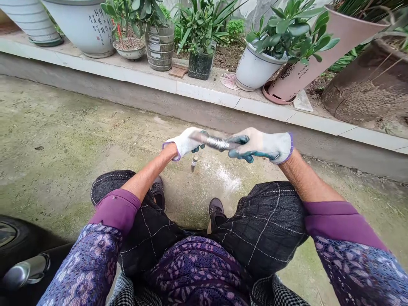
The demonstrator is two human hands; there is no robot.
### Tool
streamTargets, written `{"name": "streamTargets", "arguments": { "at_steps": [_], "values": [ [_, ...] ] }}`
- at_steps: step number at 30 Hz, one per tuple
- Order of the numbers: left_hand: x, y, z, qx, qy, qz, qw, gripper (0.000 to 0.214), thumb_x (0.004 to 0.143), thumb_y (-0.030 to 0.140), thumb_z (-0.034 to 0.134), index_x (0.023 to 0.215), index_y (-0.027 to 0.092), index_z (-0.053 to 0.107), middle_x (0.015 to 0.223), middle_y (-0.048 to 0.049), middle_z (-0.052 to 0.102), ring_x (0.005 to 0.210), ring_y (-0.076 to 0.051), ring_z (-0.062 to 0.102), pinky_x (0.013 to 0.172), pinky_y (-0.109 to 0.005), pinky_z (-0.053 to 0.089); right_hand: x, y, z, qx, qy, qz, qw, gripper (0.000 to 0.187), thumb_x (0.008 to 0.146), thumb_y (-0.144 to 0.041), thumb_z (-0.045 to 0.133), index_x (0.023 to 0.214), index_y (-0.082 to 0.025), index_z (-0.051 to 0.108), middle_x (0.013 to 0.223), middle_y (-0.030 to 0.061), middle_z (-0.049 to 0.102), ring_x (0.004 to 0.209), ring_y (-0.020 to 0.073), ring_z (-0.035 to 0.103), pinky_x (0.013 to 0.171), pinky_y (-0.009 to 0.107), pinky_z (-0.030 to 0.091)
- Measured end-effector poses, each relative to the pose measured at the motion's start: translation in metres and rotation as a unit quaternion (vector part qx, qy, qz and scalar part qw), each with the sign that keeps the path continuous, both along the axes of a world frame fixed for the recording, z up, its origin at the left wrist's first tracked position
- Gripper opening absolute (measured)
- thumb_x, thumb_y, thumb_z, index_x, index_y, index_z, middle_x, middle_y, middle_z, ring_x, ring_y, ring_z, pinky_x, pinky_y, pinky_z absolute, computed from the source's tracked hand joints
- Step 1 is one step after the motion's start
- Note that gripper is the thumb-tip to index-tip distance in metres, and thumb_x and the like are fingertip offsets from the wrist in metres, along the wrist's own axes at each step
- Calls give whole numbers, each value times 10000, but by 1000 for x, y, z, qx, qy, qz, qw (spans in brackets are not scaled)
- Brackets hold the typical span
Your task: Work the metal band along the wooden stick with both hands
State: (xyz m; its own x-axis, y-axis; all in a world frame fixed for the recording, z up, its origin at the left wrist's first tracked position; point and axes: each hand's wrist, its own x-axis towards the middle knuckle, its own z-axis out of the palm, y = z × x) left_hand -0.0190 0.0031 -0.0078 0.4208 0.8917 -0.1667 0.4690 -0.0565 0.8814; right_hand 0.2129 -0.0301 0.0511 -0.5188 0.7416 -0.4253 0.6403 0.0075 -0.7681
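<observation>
The left hand (186,142) wears a white glove (181,144), and its grip is shut around one end of a shiny silver rod (219,143). The rod has ridges and lies sideways. The right hand (259,146) holds the other end, so the rod sits between both hands. Just below the left hand, at 6 o'clock, a small tube (194,163) stands on the ground (63,127) beside white powder (223,176). At 12 o'clock, plant pots (159,44) with green plants (204,29) sit along a concrete ledge (204,95).
</observation>
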Motion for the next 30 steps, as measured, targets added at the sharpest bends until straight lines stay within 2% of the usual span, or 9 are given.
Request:
{"name": "streamTargets", "arguments": {
  "at_steps": [2, 4, 8, 12, 16, 18, 21, 25, 30],
  "values": [
    [-2, 1, 3, 17, -2, 8, 1000, 121, 735, 127, 620, 793, 131, 726, 626, -9, 644, 491, -71, 520, 456, -173, 392, -4, 1, -7, 4, -94, 85, 992, 329, 725, -404, 732, 960, -174, 735, 611, -21, 572, 491, 91, 474, 432, 213, 366],
    [-1, 0, 4, 18, -5, 21, 1000, 135, 726, 127, 618, 799, 137, 731, 607, -5, 636, 487, -72, 516, 455, -173, 391, -7, 7, -16, 59, -213, 123, 967, 248, 757, -347, 692, 939, -187, 744, 601, -17, 568, 510, 100, 475, 452, 222, 336],
    [6, -5, -2, -11, 9, -4, 1000, 172, 733, 135, 615, 849, 133, 742, 598, 0, 618, 450, -67, 490, 436, -183, 389, -2, 25, -29, 171, -349, 31, 921, 227, 781, -314, 656, 943, -179, 740, 580, 1, 558, 523, 115, 464, 468, 244, 296],
    [10, -7, -11, -42, -32, -27, 998, 245, 783, 170, 578, 964, 140, 741, 607, 10, 602, 454, -68, 494, 429, -178, 400, 9, 28, -24, 161, -215, -109, 957, 323, 788, -379, 686, 1042, -181, 716, 602, -21, 557, 489, 92, 454, 436, 212, 340],
    [6, -3, -14, -56, -92, -38, 993, 282, 807, 160, 535, 1010, 147, 729, 698, -8, 661, 468, -66, 522, 449, -186, 430, 0, 16, -16, 106, -43, -168, 979, 335, 795, -349, 708, 1065, -151, 688, 631, -22, 543, 474, 72, 431, 392, 193, 394],
    [5, -1, -12, -58, -108, -31, 992, 288, 813, 162, 536, 1033, 155, 722, 792, -27, 702, 486, -65, 556, 475, -193, 457, -9, 13, -16, 75, 33, -189, 979, 298, 768, -339, 746, 980, -141, 678, 601, -31, 520, 449, 68, 429, 359, 192, 398],
    [4, 2, -6, -46, -129, 32, 990, 286, 800, 157, 580, 1057, 157, 705, 910, -49, 723, 555, -76, 616, 502, -194, 477, -19, 15, -17, 45, 112, -218, 968, 301, 722, -346, 796, 875, -137, 643, 577, -35, 517, 412, 65, 430, 325, 203, 406],
    [2, 3, 9, -19, -180, 126, 975, 263, 798, 122, 607, 1046, 142, 691, 936, -56, 713, 616, -76, 640, 533, -186, 482, -25, 21, -17, -9, 191, -239, 952, 360, 712, -359, 804, 934, -133, 633, 576, -43, 530, 388, 64, 422, 303, 206, 390],
    [-1, 6, 22, -29, -227, 163, 960, 274, 818, 139, 622, 1089, 139, 663, 949, -67, 715, 596, -84, 653, 514, -196, 478, -33, 20, -19, -58, 233, -241, 940, 372, 733, -375, 786, 976, -141, 630, 570, -58, 524, 379, 57, 405, 299, 195, 344]
  ]
}}
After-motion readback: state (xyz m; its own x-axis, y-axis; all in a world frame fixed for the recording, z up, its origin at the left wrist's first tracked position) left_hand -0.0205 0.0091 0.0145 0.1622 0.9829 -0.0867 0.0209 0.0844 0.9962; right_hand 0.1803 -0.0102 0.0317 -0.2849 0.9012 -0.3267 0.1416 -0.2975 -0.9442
